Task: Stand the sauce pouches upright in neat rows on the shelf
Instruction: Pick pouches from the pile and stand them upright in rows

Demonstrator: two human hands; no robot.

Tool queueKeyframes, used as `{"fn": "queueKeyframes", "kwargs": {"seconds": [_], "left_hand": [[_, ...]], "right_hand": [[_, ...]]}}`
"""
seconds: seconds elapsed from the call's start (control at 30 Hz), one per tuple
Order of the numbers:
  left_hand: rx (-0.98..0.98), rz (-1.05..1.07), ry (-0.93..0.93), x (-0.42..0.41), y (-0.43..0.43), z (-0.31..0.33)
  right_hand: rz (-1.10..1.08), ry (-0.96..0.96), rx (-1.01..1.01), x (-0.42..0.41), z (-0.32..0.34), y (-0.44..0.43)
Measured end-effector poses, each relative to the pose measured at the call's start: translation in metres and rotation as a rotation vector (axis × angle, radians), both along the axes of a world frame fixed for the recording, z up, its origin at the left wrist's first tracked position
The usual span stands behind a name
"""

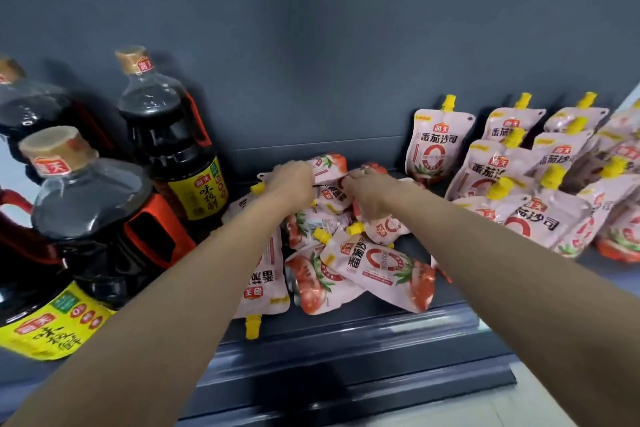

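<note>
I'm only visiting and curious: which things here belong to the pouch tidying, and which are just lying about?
Part of the job:
heaped pouches
top pouch, gripped by the left hand
right hand, at the heap
standing pouches
shelf

Just lying about:
dark bottles, left of the heap

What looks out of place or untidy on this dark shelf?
The pink plastic sauce pouches with yellow caps in the middle lie in a jumbled heap, some upside down; one pouch's spout pokes past the shelf's front edge. The pouches on the right stand in rows.
</note>
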State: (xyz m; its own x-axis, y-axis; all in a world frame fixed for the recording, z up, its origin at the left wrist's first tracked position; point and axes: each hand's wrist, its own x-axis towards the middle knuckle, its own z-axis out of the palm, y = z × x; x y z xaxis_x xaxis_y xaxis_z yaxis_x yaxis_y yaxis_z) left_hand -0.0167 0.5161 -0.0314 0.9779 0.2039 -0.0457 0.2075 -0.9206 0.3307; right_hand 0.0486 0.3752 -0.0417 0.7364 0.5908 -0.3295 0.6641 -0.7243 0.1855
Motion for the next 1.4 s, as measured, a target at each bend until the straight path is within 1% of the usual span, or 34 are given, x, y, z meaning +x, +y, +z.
{"fn": "queueKeyframes", "kwargs": {"seconds": [0.1,0.2,0.33,0.4,0.47,0.53,0.6,0.77,0.83,0.93,1.03,1.13,1.2,1.3,1.4], "left_hand": [[0.045,0.001,0.005,0.005,0.001,-0.002],[0.046,0.018,0.005,0.007,0.0,-0.002],[0.043,0.174,-0.092,0.013,0.004,-0.002],[0.05,0.243,-0.045,0.016,0.008,0.0],[-0.013,0.292,0.042,0.018,0.011,0.001],[-0.112,0.353,0.092,0.019,0.014,0.003],[-0.128,0.405,0.126,0.021,0.018,0.004],[-0.178,0.381,0.27,0.024,0.022,0.006],[-0.212,0.432,0.268,0.025,0.024,0.006],[-0.251,0.488,0.213,0.029,0.026,0.005],[-0.354,0.523,0.188,0.03,0.028,0.005],[-0.525,0.591,0.081,0.036,0.032,0.007],[-0.638,0.594,0.032,0.04,0.03,0.008],[-0.865,0.559,0.027,0.041,0.016,0.011],[-0.927,0.534,-0.059,0.044,0.006,0.014]], "right_hand": [[-0.022,0.039,0.068,0.004,0.012,-0.002],[-0.041,0.107,0.076,0.005,0.027,-0.008],[-0.005,0.084,0.033,0.011,0.027,-0.015],[-0.013,0.068,0.033,0.014,0.031,-0.019],[-0.019,0.043,0.057,0.019,0.042,-0.023],[-0.037,-0.005,0.07,0.025,0.054,-0.028],[-0.078,-0.051,0.078,0.03,0.064,-0.032],[-0.158,-0.142,0.159,0.04,0.083,-0.042],[-0.205,-0.153,0.218,0.041,0.088,-0.045],[-0.268,-0.144,0.3,0.041,0.09,-0.046],[-0.314,-0.121,0.287,0.044,0.088,-0.048],[-0.326,-0.091,0.162,0.045,0.092,-0.051],[-0.331,-0.076,0.107,0.041,0.095,-0.053],[-0.347,-0.072,0.119,0.037,0.092,-0.057],[-0.386,0.012,0.193,0.038,0.09,-0.061]]}}
